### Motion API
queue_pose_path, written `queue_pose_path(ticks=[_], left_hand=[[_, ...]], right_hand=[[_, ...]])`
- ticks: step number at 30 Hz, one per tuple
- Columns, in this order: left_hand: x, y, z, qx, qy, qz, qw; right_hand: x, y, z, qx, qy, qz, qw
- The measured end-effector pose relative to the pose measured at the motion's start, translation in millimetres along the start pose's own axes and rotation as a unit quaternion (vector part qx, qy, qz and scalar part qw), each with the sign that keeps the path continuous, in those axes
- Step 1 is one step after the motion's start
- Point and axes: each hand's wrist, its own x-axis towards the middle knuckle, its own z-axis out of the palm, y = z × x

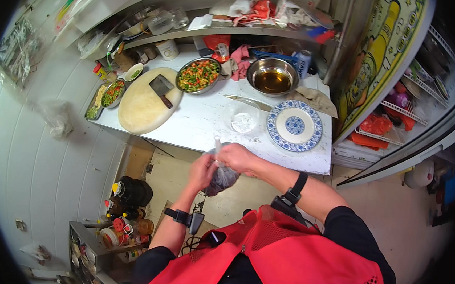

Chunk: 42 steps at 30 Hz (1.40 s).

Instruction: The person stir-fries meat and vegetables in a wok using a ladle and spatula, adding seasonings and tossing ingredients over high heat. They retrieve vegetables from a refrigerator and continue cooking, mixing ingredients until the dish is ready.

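Observation:
Both hands grip the neck of a clear plastic bag (pixel 223 180) with dark contents, which hangs in front of the table edge. My left hand (pixel 203 171) pinches the gathered plastic from the left. On the other side, my right hand (pixel 236 157) closes round it, and a twisted end sticks up above the fingers. Beyond my hands a clear round bowl (pixel 243 119) sits on the white table (pixel 201 120). To its right lies a plate with a blue patterned rim (pixel 294 125). What the bag contains cannot be told.
A cleaver (pixel 162 89) lies on a round cutting board (pixel 143 115). Behind stand a metal bowl of chopped peppers (pixel 198 75) and a metal bowl of brown liquid (pixel 272 78). A refrigerator (pixel 398 111) with its door open is at right. Bottles (pixel 133 192) stand low at left.

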Motion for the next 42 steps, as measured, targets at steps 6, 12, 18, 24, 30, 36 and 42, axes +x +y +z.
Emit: queue_pose_path(ticks=[6, 12, 18, 24, 30, 36, 42], left_hand=[[58, -76, -66, 0.069, 0.071, -0.024, 0.995], [157, -108, -97, 0.032, 0.079, 0.045, 0.995], [242, -173, -82, 0.039, -0.01, 0.029, 0.999], [260, -210, -84, 0.011, -0.081, 0.006, 0.997], [269, -219, -98, 0.0, -0.158, 0.049, 0.986], [266, -266, -165, 0.017, -0.197, 0.15, 0.969], [283, -261, -185, 0.005, -0.17, 0.388, 0.906]], right_hand=[[95, -45, 9, -0.02, 0.039, 0.016, 0.999], [195, -40, -32, 0.151, 0.002, -0.031, 0.988], [266, 1, -106, 0.145, 0.032, 0.033, 0.988], [311, 61, -106, -0.33, 0.109, -0.018, 0.938], [342, 64, -81, -0.461, 0.032, -0.094, 0.882], [319, 69, -111, -0.507, 0.307, 0.053, 0.804], [319, 39, -30, -0.417, 0.534, 0.044, 0.734]])
